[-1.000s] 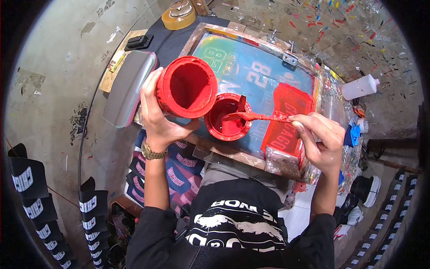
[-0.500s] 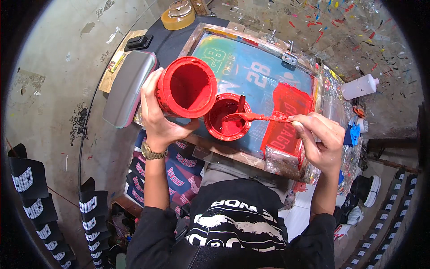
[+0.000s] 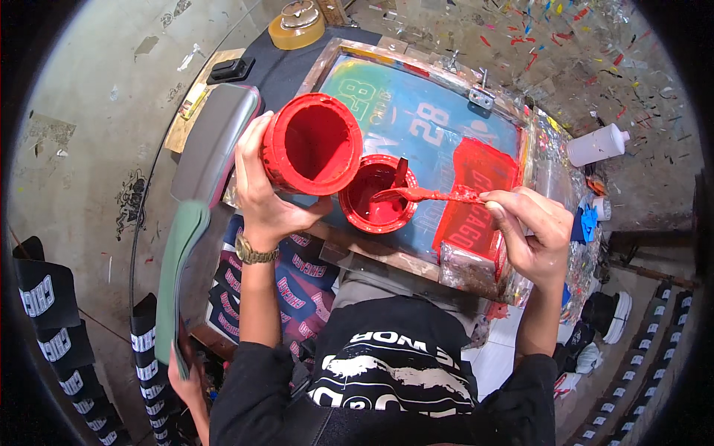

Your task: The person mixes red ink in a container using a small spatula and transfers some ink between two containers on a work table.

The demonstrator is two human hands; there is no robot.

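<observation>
A red-coated paint tub (image 3: 274, 167) is gripped by my left hand (image 3: 256, 197), its fingers wrapped round the side and its mouth tilted toward me. Just right of it stands a second red tub (image 3: 348, 212) with red ink inside. My right hand (image 3: 539, 230) pinches the thin end of a red-smeared spoon (image 3: 431, 195), whose bowl reaches into the second tub. A flat dark-red stick (image 3: 401, 171) leans inside that tub. Beneath lies a framed printing screen (image 3: 413, 82), with a wet red ink patch (image 3: 476, 215) near my right hand.
Another person's hand (image 3: 187, 375) holds a green sheet (image 3: 182, 275) at the lower left. A grey case (image 3: 216, 149) lies left of the screen. A tape roll (image 3: 296, 30) sits behind. A white bottle (image 3: 597, 144) lies at right. Printed black pieces (image 3: 48, 297) hang at far left.
Another person's hand with a green sheet has come in at the lower left, beside the grey case. My hands, the tubs and the spoon have barely moved.
</observation>
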